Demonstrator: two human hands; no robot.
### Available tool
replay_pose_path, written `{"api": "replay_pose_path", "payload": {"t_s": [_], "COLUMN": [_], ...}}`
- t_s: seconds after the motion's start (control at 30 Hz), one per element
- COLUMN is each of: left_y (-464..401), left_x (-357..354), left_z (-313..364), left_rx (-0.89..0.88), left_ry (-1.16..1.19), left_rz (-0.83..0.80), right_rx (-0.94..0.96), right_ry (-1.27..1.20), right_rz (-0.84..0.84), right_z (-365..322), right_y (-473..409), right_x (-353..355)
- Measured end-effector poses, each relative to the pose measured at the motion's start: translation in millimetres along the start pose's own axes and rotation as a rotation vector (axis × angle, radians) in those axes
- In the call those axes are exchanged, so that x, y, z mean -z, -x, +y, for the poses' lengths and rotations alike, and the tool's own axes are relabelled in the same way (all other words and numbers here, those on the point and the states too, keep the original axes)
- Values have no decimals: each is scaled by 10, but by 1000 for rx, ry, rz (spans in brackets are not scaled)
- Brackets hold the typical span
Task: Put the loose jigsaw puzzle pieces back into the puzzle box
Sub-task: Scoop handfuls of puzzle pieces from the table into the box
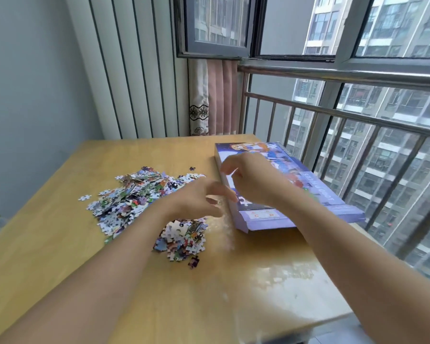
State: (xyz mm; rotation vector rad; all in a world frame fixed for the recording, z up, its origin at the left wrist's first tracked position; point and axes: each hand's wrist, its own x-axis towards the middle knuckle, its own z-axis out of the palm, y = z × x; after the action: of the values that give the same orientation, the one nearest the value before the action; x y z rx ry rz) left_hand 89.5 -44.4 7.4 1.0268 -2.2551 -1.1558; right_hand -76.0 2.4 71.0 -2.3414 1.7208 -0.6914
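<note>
Over puzzle box, both hands hover, fingers loosely curled.

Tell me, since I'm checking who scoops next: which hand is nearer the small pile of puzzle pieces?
Left. The left hand hovers just above and behind the small pile of puzzle pieces; the right hand is farther right, over the puzzle box.
</note>
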Motion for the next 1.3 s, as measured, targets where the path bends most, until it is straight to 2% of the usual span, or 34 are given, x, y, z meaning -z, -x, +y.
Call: {"api": "replay_pose_path", "payload": {"t_s": [0.07, 0.13, 0.2, 0.33, 0.43, 0.53, 0.63, 0.7, 0.8, 0.83, 1.07, 1.2, 1.3], "left_y": [76, 151, 230, 424, 601, 756, 783, 752, 708, 708, 691, 663, 656], "left_x": [173, 333, 413, 512, 637, 769, 876, 891, 862, 843, 860, 870, 876], "left_z": [-73, -234, -438, -848, -1140, -1362, -1492, -1511, -1476, -1471, -1567, -1589, -1585], "left_rx": [24, 87, 168, 241, 413, 631, 750, 730, 639, 619, 558, 538, 476], "left_ry": [-11, -103, -252, -489, -634, -500, -333, -309, -232, -226, -209, -178, -79], "left_rz": [224, 532, 744, 872, 976, 997, 905, 841, 830, 834, 858, 904, 953], "right_rx": [-159, -209, -232, -186, -291, -360, -489, -446, -398, -387, -342, -274, -145], "right_ry": [60, 96, 133, 324, 187, 39, -120, -132, -214, -193, 45, -139, -128], "right_rz": [-213, -363, -482, -546, -484, -414, -362, -354, -178, -175, -464, -498, -558], "right_z": [72, 58, -22, -61, -7, -108, -194, -158, -42, -9, 242, 44, -201], "right_y": [-279, -479, -595, -750, -892, -940, -1004, -1103, -1455, -1567, -1936, -1952, -1887], "right_x": [-108, -337, -597, -1069, -1297, -1335, -1318, -1256, -1147, -1130, -1445, -1544, -1495]}}
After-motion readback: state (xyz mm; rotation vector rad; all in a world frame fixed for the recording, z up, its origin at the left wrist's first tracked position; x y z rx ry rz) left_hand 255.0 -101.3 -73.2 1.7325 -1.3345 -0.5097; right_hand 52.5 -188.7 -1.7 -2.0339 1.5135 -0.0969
